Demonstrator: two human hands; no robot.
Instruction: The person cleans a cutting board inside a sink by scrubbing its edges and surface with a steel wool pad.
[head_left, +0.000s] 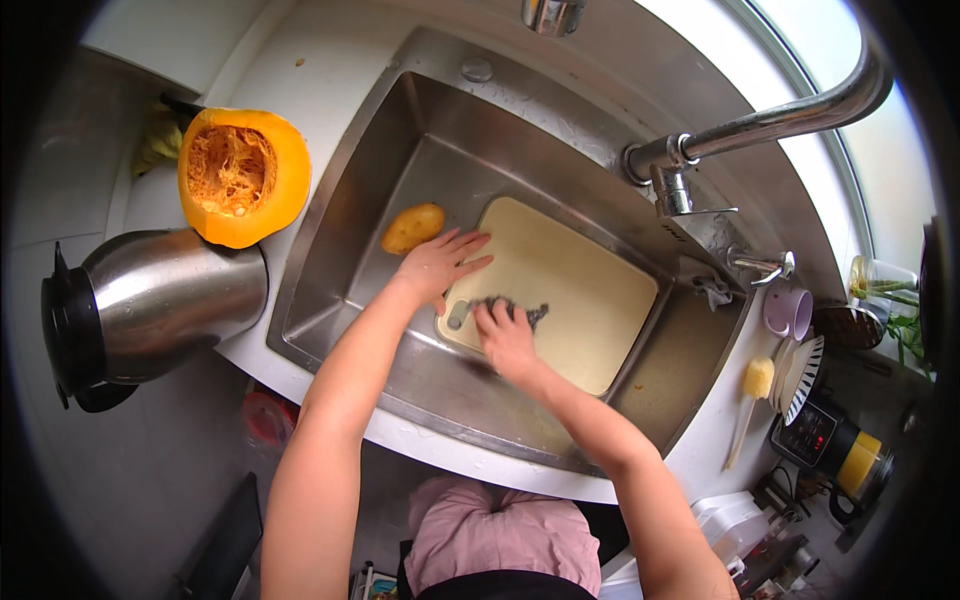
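Note:
A cream-coloured cutting board (577, 292) lies in the stainless steel sink (450, 165). My left hand (442, 266) is spread at the board's left edge, fingers apart and holding nothing. Beneath the fingers of my right hand (506, 334) is a dark, mesh-like scrubber (538, 315), pressed on the board near its handle hole; the hand is slightly blurred. A yellow potato (412, 228) rests on the sink floor, just beyond my left hand.
A cut pumpkin (292, 176) and a steel vacuum jug (172, 292) are on the left counter. The faucet (772, 124) arches over the sink's far right. A brush (757, 379), a lilac mug (787, 311) and plates (802, 379) stand at right.

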